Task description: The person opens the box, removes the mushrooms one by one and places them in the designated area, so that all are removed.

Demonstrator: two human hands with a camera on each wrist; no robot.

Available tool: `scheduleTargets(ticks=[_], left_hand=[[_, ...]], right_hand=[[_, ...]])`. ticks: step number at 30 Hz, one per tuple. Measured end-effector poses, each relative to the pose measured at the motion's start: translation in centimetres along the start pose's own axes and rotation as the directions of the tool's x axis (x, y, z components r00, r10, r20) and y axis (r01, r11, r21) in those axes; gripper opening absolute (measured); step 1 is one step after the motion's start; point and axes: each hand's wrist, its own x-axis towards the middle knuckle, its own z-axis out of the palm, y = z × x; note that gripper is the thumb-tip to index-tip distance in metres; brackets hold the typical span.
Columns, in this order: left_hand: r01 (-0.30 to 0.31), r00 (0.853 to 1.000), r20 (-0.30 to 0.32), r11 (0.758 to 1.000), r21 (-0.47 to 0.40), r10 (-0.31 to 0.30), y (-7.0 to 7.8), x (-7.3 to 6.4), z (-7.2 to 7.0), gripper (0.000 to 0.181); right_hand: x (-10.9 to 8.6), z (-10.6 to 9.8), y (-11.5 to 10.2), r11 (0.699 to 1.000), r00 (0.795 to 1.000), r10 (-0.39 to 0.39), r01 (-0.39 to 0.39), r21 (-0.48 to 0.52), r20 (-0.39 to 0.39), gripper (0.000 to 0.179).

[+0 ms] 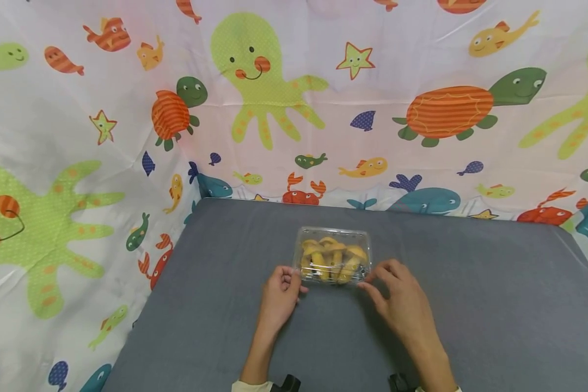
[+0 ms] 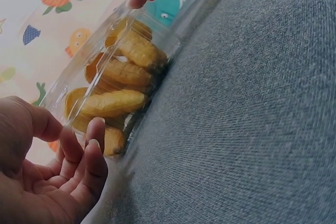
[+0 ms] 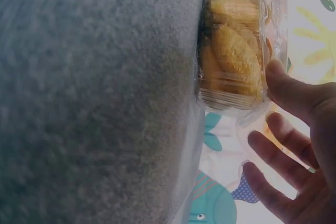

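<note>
A clear plastic clamshell container (image 1: 333, 231) sits on the grey cloth with its lid down. Several yellow-brown mushrooms (image 1: 336, 258) show through its walls, and again as thick stems (image 2: 113, 100) in the left wrist view. At the near left corner, my left hand (image 1: 281, 291) pinches the container's rim between thumb and index finger, the other fingers curled loosely. My right hand (image 1: 404, 299) holds the near right corner. In the right wrist view, its thumb (image 3: 289, 87) presses on the rim while the other fingers spread below; the index fingertip's contact is partly hidden.
A grey cloth (image 1: 215, 326) covers the table around the container. Behind the table and along its left side hangs a white curtain (image 1: 294, 158) printed with sea animals. Dark wrist straps (image 1: 290, 383) show at the bottom edge of the head view.
</note>
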Motion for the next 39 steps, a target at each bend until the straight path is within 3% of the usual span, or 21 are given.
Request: scheduleTargets(ticks=[19, 30, 39], left_hand=[[-0.013, 0.999, 0.029, 1.0, 0.003, 0.013, 0.0, 0.0, -0.1, 0.014], [-0.017, 0.999, 0.029, 0.999, -0.037, 0.018, -0.1, -0.1, 0.0, 0.019], [0.0, 1.0, 0.027, 0.997, -0.072, 0.002, -0.3, -0.1, 0.0, 0.014]], right_hand=[[0.6, 0.4, 0.3, 0.981, 0.981, -0.185, 0.181, -0.074, -0.055, 0.022], [0.6, 0.9, 0.1, 0.974, 0.98, -0.189, 0.179, -0.136, -0.065, 0.024], [1.1, 0.4, -0.1, 0.973, 0.967, -0.215, 0.198, -0.121, -0.141, 0.017]])
